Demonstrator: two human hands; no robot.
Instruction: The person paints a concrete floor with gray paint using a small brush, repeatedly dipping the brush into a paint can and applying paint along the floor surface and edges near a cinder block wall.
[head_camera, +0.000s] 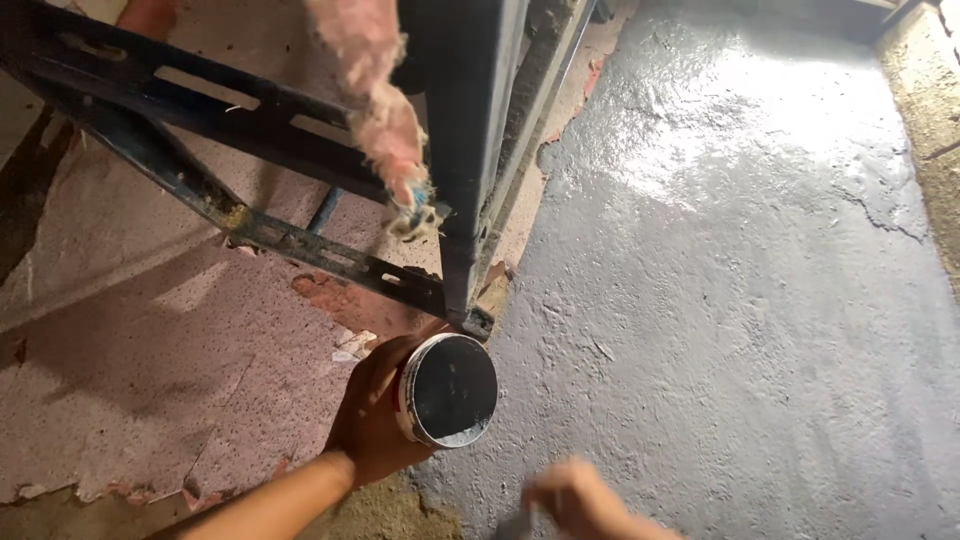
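Blurred at the bottom edge, my right hand (575, 500) is nearest the lens, cut off by the frame, and I cannot tell whether its fingers are apart or together, or whether they hold anything. Spreading widest is the wet grey floor coating (740, 260), glossy and rough, filling the right side up to a crumbling bare strip at the far right; that side has the most open room. Left of it lies the pinkish old floor (150, 330), flaking, with torn patches along its lower edge where brown ground shows. Over the seam between the two stands a dark metal frame (300, 170), its slotted bars slanting down to a foot just above the can; its top runs out of view. Pink frayed cloth (385, 120) hangs across the frame, its upper end cut off. My left hand (375, 415) comes in from the bottom left, fingers clamped round the side of a small round paint can (450, 390), tilted so its open mouth faces me, dark inside, right at the edge of the grey coating.
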